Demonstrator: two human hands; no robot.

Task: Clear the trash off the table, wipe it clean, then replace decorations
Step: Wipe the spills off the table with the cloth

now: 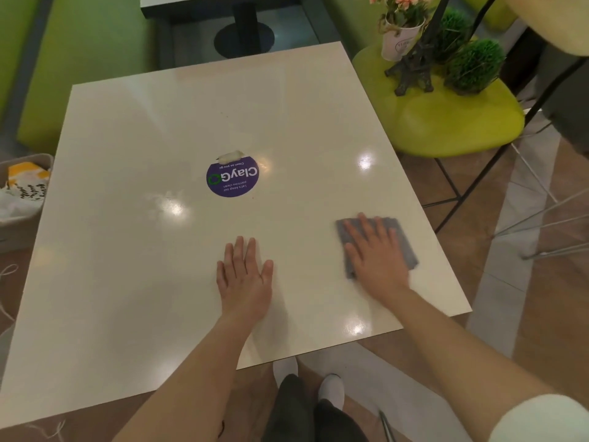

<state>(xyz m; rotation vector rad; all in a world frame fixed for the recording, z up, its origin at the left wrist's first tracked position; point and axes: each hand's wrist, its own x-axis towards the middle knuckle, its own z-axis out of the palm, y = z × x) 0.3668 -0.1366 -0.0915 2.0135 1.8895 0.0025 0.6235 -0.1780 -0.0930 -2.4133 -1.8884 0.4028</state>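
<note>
Grey cloth (pixel 376 247): lies flat on the table near its right edge, under the right hand.
Right hand (pixel 374 253): presses on the cloth with the palm down; the fingers are straight and a little spread, not curled around anything.
Left hand (pixel 243 275): rests flat on the bare table top, just left of the cloth but not touching it; the fingers are straight and close together, the thumb stands out to the side.
Table (pixel 127 250): cream and glossy, with reflections of lamps.
Sticker (pixel 232 177): round, purple, in the middle of the table, its upper edge is torn.
Decorations: a flower pot (pixel 400 36), a small dark tower figure (pixel 414 68) and two green ball plants (pixel 475 67) stand on the green chair (pixel 446 122) beside the table, well apart from the hands.
Trash: a box with crumpled paper (pixel 22 193) is at the left, beside the table.
</note>
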